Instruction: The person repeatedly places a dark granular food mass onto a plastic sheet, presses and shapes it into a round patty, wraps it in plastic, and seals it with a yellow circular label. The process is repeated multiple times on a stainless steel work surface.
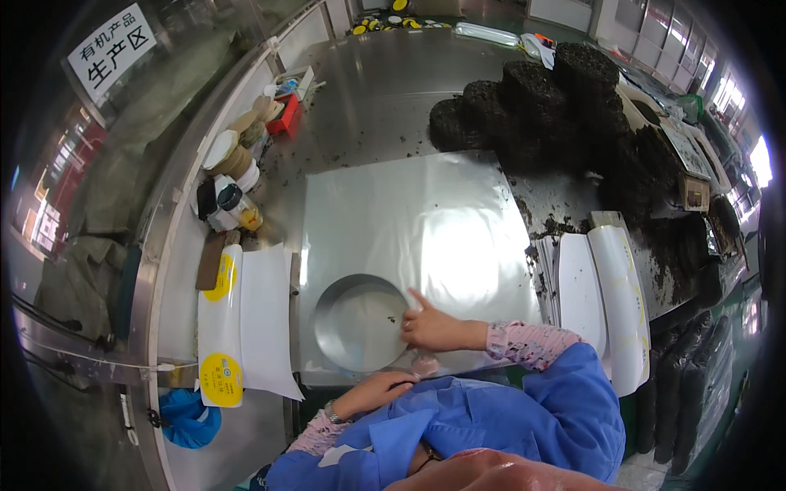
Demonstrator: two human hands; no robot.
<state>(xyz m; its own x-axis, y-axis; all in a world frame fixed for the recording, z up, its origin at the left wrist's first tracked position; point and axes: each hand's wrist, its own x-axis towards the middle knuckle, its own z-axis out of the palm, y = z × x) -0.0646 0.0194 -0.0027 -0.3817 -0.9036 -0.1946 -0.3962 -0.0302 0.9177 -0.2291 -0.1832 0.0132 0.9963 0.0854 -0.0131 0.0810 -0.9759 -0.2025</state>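
Observation:
A wide metal ring (325,310) lies on a smooth, shiny sheet (362,208) that covers the worktop before me. Small dark flakes (391,319) show inside the ring. My right hand (433,328) is at the ring's right rim, its index finger stretched forward and the other fingers curled; whether these grip the rim is hard to tell. Palm down, my left hand (381,393) rests by the sheet's front edge, below the ring, with nothing visible in it. A metal-banded watch circles the left wrist.
Stacked round cakes of dark dried seaweed (528,92) fill the back right. Label rolls with yellow discs (221,374) and white paper (264,319) lie left; another roll (620,307) lies right. A jar (245,212) and red box (284,116) line the left wall.

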